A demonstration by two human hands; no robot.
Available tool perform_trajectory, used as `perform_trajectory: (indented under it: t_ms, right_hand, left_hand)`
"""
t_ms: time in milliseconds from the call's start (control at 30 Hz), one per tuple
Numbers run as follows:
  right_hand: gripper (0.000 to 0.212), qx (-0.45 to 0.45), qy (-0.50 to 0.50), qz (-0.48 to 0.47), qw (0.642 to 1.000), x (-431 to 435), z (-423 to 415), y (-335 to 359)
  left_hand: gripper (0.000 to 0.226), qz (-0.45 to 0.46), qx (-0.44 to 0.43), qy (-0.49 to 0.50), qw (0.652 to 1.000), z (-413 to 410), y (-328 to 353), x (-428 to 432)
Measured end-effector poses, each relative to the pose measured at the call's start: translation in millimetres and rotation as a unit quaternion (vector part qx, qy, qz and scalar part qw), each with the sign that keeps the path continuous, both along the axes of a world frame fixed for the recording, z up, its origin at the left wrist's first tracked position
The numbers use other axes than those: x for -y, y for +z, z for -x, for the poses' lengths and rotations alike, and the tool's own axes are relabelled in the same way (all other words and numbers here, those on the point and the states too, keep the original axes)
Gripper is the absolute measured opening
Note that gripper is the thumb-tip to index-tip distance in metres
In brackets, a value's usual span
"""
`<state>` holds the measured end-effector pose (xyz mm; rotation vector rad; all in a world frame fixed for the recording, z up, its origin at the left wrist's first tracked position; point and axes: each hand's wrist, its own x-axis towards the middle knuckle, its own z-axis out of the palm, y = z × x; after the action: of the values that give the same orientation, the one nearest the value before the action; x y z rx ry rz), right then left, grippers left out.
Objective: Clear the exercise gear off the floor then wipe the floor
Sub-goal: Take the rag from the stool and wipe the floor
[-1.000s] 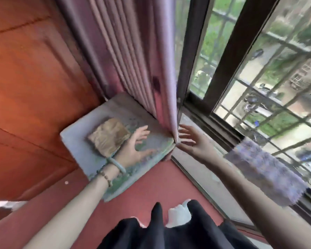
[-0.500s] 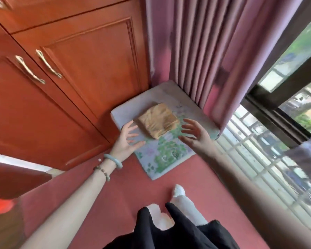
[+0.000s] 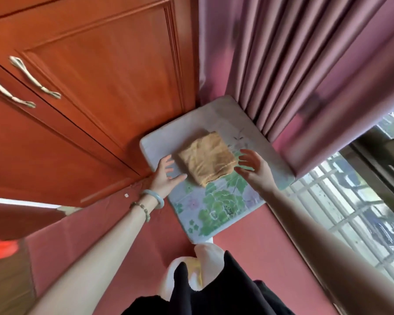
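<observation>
- Both of my hands reach forward over a floor cushion, one on each side of a folded cloth that lies on it.
- My left hand (image 3: 165,176) has its fingers spread and its palm turned down; the fingertips are at the cushion's left edge, just beside the cloth, and I cannot tell whether they press on the fabric.
- My right hand (image 3: 254,169) is also spread, fingers loosely curved toward the right edge of the cloth, close to it but holding nothing.
- On my left wrist sit a pale green bangle (image 3: 154,197) and, nearer to me, a beaded bracelet (image 3: 142,209).
- The folded tan cloth (image 3: 206,159) is roughly square, wrinkled, and rests flat on the far half of the cushion, between my two hands.
- The cushion (image 3: 216,212) is pale lilac with green leaves and small flowers printed on its near half; it lies flat on the red floor (image 3: 255,242) in the far corner.
- Its far left edge meets a reddish wooden cabinet (image 3: 96,92) with metal door handles at the left.
- Mauve curtains (image 3: 289,64) hang over the cushion's far right edge.
- To the right, a window (image 3: 350,214) with a barred grille runs down near the floor.
- At the near edge of the view, black clothing and a white-socked foot (image 3: 208,251) sit just short of the cushion's near corner.
</observation>
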<state>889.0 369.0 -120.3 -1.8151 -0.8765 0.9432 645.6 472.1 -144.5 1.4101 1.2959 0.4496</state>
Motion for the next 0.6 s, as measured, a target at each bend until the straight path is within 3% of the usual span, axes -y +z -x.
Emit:
perform_trajectory:
  t_ms: [133, 367, 533, 600]
  right_hand:
    - [0.046, 0.016, 0.011, 0.039, 0.999, -38.0, -27.3, -33.4]
    - [0.051, 0.045, 0.038, 0.109, 0.992, -90.9, -49.3, -99.4]
    - [0.058, 0.077, 0.063, 0.172, 0.98, -115.3, -57.5, -147.0]
    - [0.063, 0.088, 0.071, 0.195, 0.974, -122.9, -59.8, -161.3]
  left_hand:
    - [0.073, 0.029, -0.039, 0.059, 0.997, -21.9, -34.7, -27.5]
    - [0.07, 0.088, -0.104, 0.077, 0.988, -41.6, -94.0, -51.1]
    - [0.067, 0.162, -0.076, 0.101, 0.979, -59.1, -137.5, -62.3]
    - [0.047, 0.18, -0.044, 0.117, 0.976, -67.4, -153.6, -66.0]
